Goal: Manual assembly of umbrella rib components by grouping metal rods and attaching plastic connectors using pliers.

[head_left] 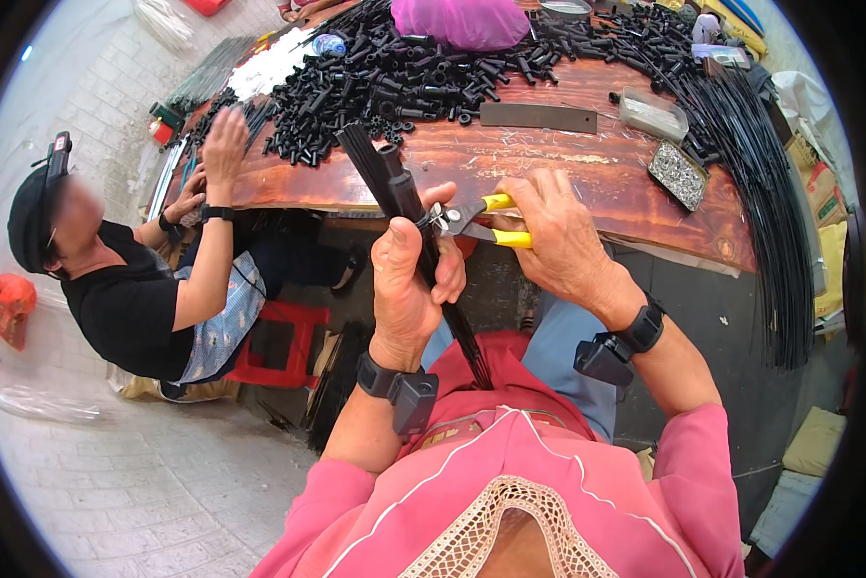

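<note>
My left hand [404, 279] is wrapped round a black umbrella frame [375, 173], a slanting bundle of thin ribs with a thicker tubular piece at its middle. Its upper end fans out over the table edge, and its lower end reaches down to my lap. In my right hand [563, 241] is a pair of pliers with yellow handles [512, 238], the handles slightly apart. The jaws of the pliers meet the frame just above my left fingers, where thin bright wire shows. What exactly the jaws grip is too small to tell.
Black tubular parts [394, 91] are heaped across the wooden table [606, 178]. Nearer lie a flat metal strip [539, 118], a clear box [653, 114] and a tray of small metal pieces [679, 175]. Long black ribs [770, 241] overhang the right edge. A co-worker [134, 279] sits left.
</note>
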Available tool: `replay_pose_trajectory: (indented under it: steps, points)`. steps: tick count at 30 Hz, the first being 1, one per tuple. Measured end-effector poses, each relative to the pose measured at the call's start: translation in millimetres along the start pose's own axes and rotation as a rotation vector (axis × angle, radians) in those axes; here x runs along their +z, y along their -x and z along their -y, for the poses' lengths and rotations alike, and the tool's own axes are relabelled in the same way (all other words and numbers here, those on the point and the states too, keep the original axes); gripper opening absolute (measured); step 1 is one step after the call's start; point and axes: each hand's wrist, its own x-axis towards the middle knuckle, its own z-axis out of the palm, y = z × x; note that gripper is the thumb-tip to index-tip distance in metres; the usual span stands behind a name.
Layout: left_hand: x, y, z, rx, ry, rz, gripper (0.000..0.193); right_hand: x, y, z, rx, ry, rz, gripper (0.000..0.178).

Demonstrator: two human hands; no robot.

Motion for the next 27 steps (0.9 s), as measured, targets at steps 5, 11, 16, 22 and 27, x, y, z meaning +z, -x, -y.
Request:
replay_pose_trajectory:
  steps: [5, 11, 16, 22, 27]
  points:
    - [-5, -2, 1, -0.005, -0.123, -0.017, 0.068, -8, -2, 7, -0.004, 0.199, -0.047, 0.048]
    - [-1, -4, -1, 0.006, -0.126, -0.064, 0.066, -19, -4, 22, 0.044, 0.315, -0.029, 0.057]
    - [-4, -5, -2, 0.020, -0.136, -0.092, 0.064, -18, -3, 34, 0.099, 0.376, -0.028, 0.053]
    - [-3, -5, -3, 0.047, -0.173, -0.183, 0.058, -6, 1, 51, 0.219, 0.467, -0.007, 0.051]
    - [-3, -3, -2, 0.083, -0.228, -0.251, 0.057, 12, 9, 59, 0.269, 0.409, -0.033, 0.048]
